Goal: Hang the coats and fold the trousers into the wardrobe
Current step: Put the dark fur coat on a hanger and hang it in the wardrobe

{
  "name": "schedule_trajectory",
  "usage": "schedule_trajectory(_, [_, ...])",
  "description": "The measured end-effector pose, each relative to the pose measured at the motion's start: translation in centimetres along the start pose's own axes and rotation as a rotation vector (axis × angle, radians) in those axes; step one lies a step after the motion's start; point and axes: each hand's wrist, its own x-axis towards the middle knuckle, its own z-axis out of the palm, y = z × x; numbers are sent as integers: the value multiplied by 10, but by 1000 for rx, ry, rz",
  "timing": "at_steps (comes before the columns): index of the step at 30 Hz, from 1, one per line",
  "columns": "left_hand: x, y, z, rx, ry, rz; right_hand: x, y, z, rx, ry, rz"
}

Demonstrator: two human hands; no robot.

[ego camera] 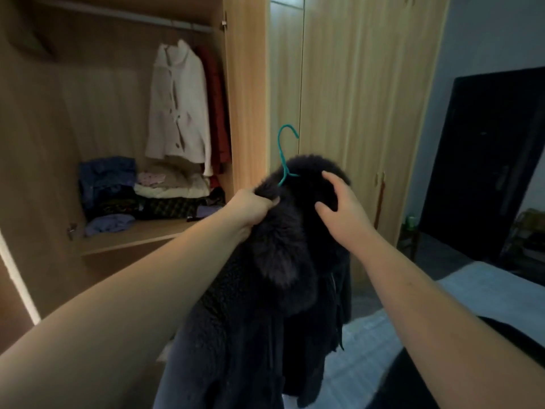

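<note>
The dark fleece coat [265, 305] with its fur collar [283, 246] hangs on a teal hanger [285, 156], held up near the viewer, right of the open wardrobe [247, 84]. The left hand [253, 209] grips the collar in a fist; the right hand [342, 208] rests open against the coat's shoulder. Judging from this, the heavy coat could slip off the thin hanger, since only the collar is gripped. Far left, a cream coat [178, 104] and red garment [216, 107] already hang on the rail [132, 16], above folded clothes [141, 190] on the shelf [141, 234]; the wardrobe's side panel stands between coat and rail. A bed [486, 284] lies right.
</note>
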Motion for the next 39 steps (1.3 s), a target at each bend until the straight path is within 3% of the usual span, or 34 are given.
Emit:
schedule_trajectory(3, [4, -1, 26, -89, 50, -35, -12, -14, 10, 71, 13, 75])
schedule_trajectory(8, [14, -15, 72, -158, 117, -126, -27, -18, 9, -142, -108, 180])
schedule_trajectory(14, [27, -23, 125, -318, 75, -239, -8, 25, -10, 214, -454, 402])
schedule_trajectory(21, [45, -16, 158, -457, -135, -467, 29, 74, -27, 165, -510, 254])
schedule_trajectory(24, [57, -24, 157, -438, -158, -498, 50, 99, -23, -448, -393, 183])
schedule_trajectory(26, [64, -33, 153, -444, -147, -502, 62, 108, -17, -612, -360, 99])
schedule_trajectory(32, [94, -55, 103, -414, -53, -461, 85, 84, 44, -511, -345, -173])
schedule_trajectory(39, [135, -82, 8, -367, -92, -366, 129, 49, 127, -459, -448, -235])
